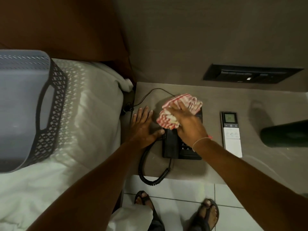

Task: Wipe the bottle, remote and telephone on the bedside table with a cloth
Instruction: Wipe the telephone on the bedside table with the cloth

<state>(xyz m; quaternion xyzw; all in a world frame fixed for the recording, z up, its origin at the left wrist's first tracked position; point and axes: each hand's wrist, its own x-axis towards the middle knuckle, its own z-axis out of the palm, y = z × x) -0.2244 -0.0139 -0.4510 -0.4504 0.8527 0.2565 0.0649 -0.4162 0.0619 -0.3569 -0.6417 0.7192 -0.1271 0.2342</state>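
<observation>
R fingers [180, 108] flat on cloth [166, 120] — L fingers [145, 112] splayed.

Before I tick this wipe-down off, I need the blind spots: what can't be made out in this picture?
Head view, the only one:
- Telephone: far half hidden under the cloth and right hand; the wrist covers most of the keypad.
- Bottle: cut off by the right edge, dark and blurred; no cap or label shows.
- Remote: screen reading too small and blurred.
- Wall panel: switches too dark to tell apart.
</observation>
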